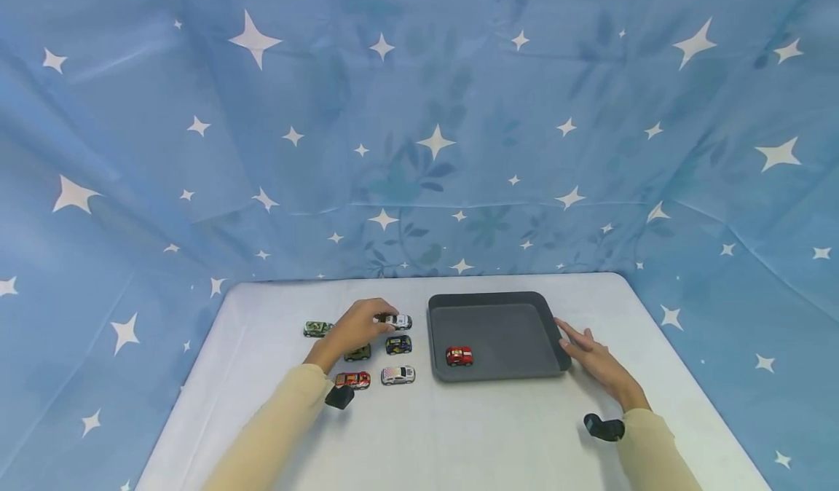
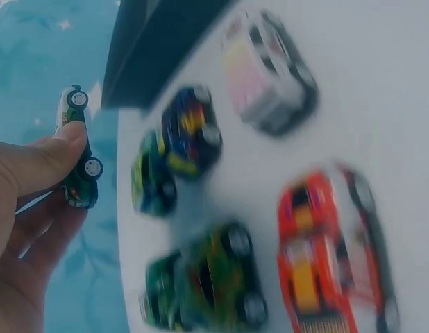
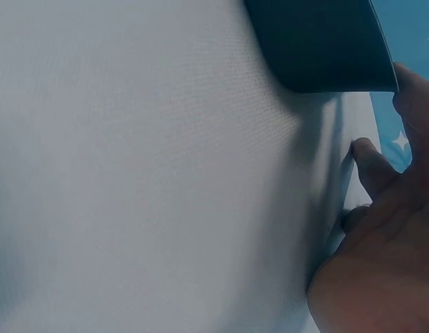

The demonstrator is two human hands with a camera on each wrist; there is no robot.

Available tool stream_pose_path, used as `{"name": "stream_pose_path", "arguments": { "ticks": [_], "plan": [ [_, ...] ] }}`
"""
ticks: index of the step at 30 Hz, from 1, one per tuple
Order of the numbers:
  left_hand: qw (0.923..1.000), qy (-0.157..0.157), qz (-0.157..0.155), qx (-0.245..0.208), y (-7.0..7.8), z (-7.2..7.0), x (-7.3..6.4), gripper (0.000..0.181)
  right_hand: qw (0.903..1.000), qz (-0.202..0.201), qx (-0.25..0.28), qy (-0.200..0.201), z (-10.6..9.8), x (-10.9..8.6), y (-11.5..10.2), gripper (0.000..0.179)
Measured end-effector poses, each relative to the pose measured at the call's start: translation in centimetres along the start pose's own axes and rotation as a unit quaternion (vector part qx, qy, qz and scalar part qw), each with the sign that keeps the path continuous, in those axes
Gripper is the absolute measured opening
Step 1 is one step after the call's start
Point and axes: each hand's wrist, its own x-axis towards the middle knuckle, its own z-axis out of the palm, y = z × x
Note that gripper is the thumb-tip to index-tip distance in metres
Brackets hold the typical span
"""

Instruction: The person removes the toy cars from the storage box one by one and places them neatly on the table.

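My left hand (image 1: 362,323) pinches a small white-and-dark toy car (image 2: 77,149) between thumb and fingers, left of the tray. Around that hand sit more toy cars: a blue one (image 1: 398,344), a white one with a pink patch (image 1: 398,375), an orange-red one (image 1: 352,380), an olive camouflage one (image 1: 357,353) and a green one (image 1: 317,328). Another green-and-yellow car (image 2: 153,180) shows beside the blue one in the left wrist view. A red toy car (image 1: 459,355) stands in the dark grey tray (image 1: 518,376). With extended fingers, my right hand (image 1: 599,363) touches the tray's right side.
The white table (image 1: 459,433) carries the tray and cars. Behind it and at both sides hangs a blue star-patterned cloth (image 1: 419,185). A black device sits at each wrist, the left one (image 1: 339,397) near the orange-red car.
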Motion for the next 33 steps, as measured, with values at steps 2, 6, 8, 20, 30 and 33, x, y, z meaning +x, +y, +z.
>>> {"name": "stream_pose_path", "arguments": {
  "ticks": [2, 6, 8, 20, 30, 33],
  "plan": [
    [1.0, 0.0, -0.009, 0.004, -0.5, -0.7, -0.7, 0.03, 1.0, 0.0, 0.0, -0.001, -0.1, 0.0, 0.0, 0.069],
    [0.9997, 0.002, -0.023, 0.012, -1.6, -2.0, -2.1, 0.03, 1.0, 0.002, -0.001, -0.004, -0.3, 0.1, -0.1, 0.07],
    [0.9995, 0.006, -0.028, 0.015, -2.1, -2.6, -2.7, 0.031, 1.0, 0.0, -0.001, -0.001, -0.4, 0.1, -0.2, 0.07],
    [0.9972, 0.01, -0.057, 0.047, -5.6, -4.6, -7.4, 0.028, 1.0, 0.001, 0.001, -0.002, -0.2, 0.3, 0.2, 0.07],
    [0.9959, 0.0, -0.08, 0.044, -6.6, -5.2, -10.0, 0.03, 1.0, 0.006, 0.0, -0.001, -0.1, 0.3, 0.5, 0.072],
    [0.9944, -0.006, -0.094, 0.048, -6.8, -5.1, -10.6, 0.029, 1.0, 0.005, 0.0, -0.002, 0.0, 0.2, 0.3, 0.072]
  ]
}}
